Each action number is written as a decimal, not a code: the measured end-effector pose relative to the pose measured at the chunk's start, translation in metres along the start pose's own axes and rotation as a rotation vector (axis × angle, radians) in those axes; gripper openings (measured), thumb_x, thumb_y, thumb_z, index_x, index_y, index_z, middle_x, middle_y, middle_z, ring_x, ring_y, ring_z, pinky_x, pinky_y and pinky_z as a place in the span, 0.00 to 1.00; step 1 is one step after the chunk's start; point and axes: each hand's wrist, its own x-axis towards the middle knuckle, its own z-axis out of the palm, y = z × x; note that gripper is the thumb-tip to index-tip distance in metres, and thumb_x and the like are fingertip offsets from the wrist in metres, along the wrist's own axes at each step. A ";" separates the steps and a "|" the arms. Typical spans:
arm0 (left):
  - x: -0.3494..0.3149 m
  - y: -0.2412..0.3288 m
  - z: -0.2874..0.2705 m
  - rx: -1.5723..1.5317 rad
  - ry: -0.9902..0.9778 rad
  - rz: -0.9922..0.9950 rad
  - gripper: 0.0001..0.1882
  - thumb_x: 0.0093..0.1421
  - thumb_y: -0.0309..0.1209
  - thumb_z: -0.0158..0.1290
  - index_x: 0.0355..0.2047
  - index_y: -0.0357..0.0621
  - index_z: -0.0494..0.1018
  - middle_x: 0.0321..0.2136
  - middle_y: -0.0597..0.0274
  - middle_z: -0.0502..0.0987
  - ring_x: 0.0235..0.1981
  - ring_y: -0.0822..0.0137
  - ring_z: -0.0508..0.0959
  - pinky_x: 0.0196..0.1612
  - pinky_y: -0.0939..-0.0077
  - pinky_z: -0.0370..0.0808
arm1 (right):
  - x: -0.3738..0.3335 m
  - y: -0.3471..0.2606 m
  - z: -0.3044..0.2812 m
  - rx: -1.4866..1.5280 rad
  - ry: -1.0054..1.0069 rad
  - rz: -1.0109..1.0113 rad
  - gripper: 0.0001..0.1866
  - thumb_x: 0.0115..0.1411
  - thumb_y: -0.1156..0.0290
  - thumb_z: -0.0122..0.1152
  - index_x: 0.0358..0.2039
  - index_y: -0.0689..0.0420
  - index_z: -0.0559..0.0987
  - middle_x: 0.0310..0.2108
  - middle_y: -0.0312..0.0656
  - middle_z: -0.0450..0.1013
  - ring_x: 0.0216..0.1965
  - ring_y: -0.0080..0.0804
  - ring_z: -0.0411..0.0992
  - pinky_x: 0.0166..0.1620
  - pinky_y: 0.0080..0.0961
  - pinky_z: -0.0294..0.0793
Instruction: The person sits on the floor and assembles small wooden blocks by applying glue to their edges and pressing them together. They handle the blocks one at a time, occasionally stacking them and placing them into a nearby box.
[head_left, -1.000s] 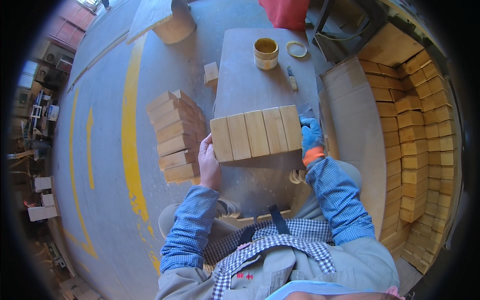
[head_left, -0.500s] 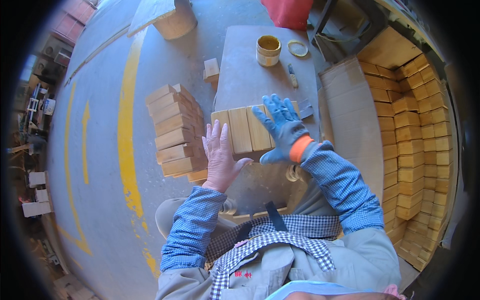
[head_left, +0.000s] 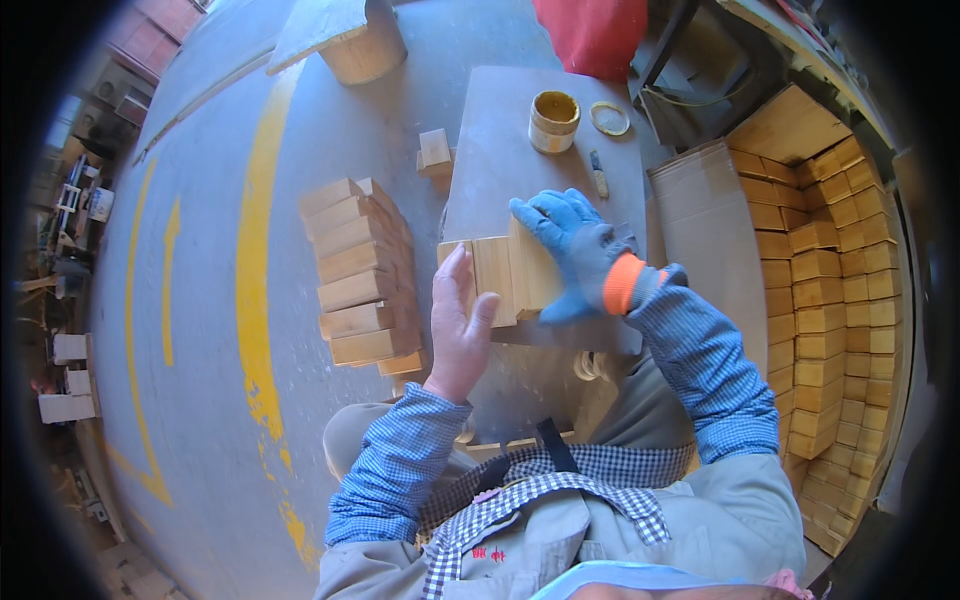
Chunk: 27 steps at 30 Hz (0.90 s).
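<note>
Left hand [head_left: 460,335], bare, is held open with thumb spread and fingers straight, its fingertips laid over the leftmost of the wooden blocks [head_left: 493,275], which are set side by side at the near end of the worktop [head_left: 495,140]. Right hand [head_left: 585,255], blue-gloved, is placed over the right-hand blocks, fingers bent at the far ends and thumb at the near ends; whether it is closed firmly cannot be told. Farther back, an open jar [head_left: 553,122], a round lid [head_left: 610,118] and a brush [head_left: 599,174] are seen.
</note>
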 end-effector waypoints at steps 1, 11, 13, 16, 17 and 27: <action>0.001 0.002 0.003 -0.249 0.023 -0.114 0.45 0.70 0.60 0.49 0.70 0.34 0.55 0.69 0.48 0.60 0.69 0.49 0.64 0.74 0.57 0.58 | 0.001 -0.004 -0.011 0.044 0.039 0.000 0.67 0.33 0.43 0.81 0.71 0.60 0.61 0.59 0.54 0.63 0.62 0.53 0.63 0.68 0.47 0.59; 0.003 0.003 -0.003 -1.293 -0.077 -0.780 0.32 0.75 0.58 0.37 0.65 0.48 0.66 0.56 0.59 0.77 0.56 0.59 0.79 0.57 0.58 0.79 | 0.012 0.074 0.010 0.832 0.434 0.527 0.28 0.63 0.55 0.72 0.57 0.60 0.77 0.48 0.42 0.80 0.48 0.26 0.77 0.53 0.27 0.78; 0.003 -0.002 -0.008 -1.302 -0.046 -0.773 0.32 0.74 0.58 0.38 0.64 0.48 0.68 0.55 0.59 0.78 0.54 0.60 0.80 0.56 0.59 0.79 | 0.007 0.128 0.022 0.538 0.348 0.978 0.21 0.63 0.56 0.70 0.49 0.59 0.81 0.43 0.48 0.82 0.45 0.28 0.79 0.50 0.29 0.79; 0.003 -0.010 -0.008 -1.318 -0.060 -0.738 0.33 0.75 0.58 0.36 0.67 0.48 0.63 0.56 0.60 0.76 0.56 0.60 0.78 0.60 0.56 0.77 | 0.018 0.177 0.051 0.134 0.232 1.065 0.27 0.59 0.52 0.74 0.50 0.59 0.80 0.44 0.51 0.82 0.43 0.41 0.80 0.49 0.36 0.79; 0.004 -0.012 -0.007 -1.300 -0.056 -0.748 0.33 0.75 0.58 0.36 0.67 0.48 0.63 0.56 0.60 0.76 0.56 0.60 0.78 0.60 0.57 0.77 | 0.020 0.187 0.060 0.073 0.141 1.108 0.28 0.59 0.51 0.74 0.51 0.59 0.80 0.44 0.51 0.81 0.43 0.43 0.80 0.50 0.37 0.79; -0.003 -0.018 0.008 -1.450 -0.023 -0.909 0.38 0.73 0.63 0.37 0.64 0.42 0.65 0.51 0.53 0.73 0.46 0.60 0.76 0.51 0.62 0.78 | 0.030 0.236 0.103 0.279 0.174 1.080 0.15 0.59 0.60 0.70 0.40 0.57 0.83 0.36 0.49 0.83 0.39 0.44 0.81 0.47 0.37 0.79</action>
